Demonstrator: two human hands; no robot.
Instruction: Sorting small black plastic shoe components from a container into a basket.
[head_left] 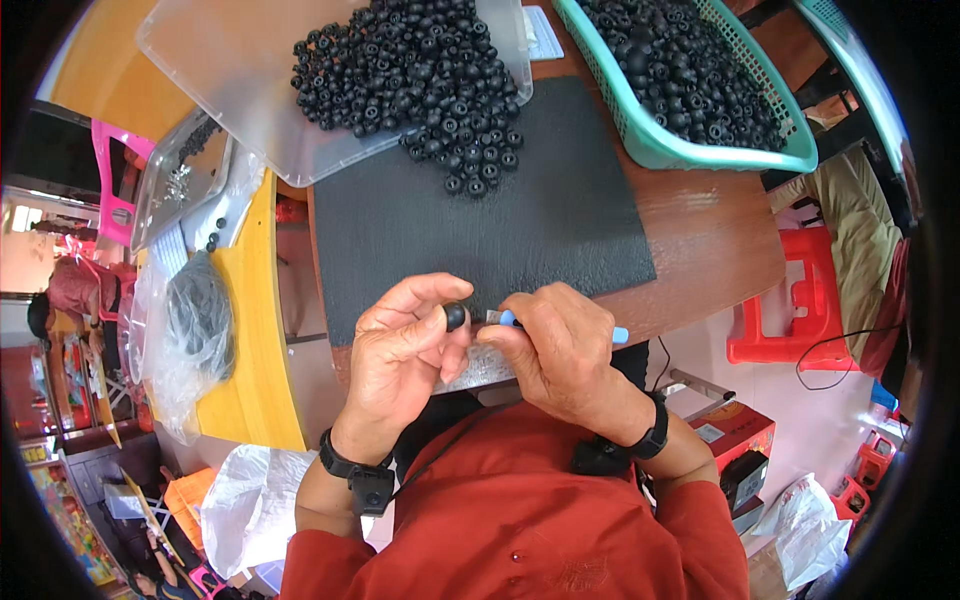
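Between the thumb and fingers of my left hand (392,358) is a small round black ball-shaped part (455,316). My right hand (568,352) is closed around a slim blue-handled tool (620,335). The handle's far end sticks out to the right of the fist, and a short flat tip points left toward the black part, a small gap apart from it. Both hands are over the table's near edge. Beyond them a dark grey mat (470,235) carries a heap of similar black parts (410,75), many showing a round hole.
The heap spills from a tilted clear plastic bin (225,65). A turquoise basket (690,155) of black parts stands far right. On a yellow table at left are a clear tray (210,175) and a plastic bag (200,310). A red stool (785,345) stands right.
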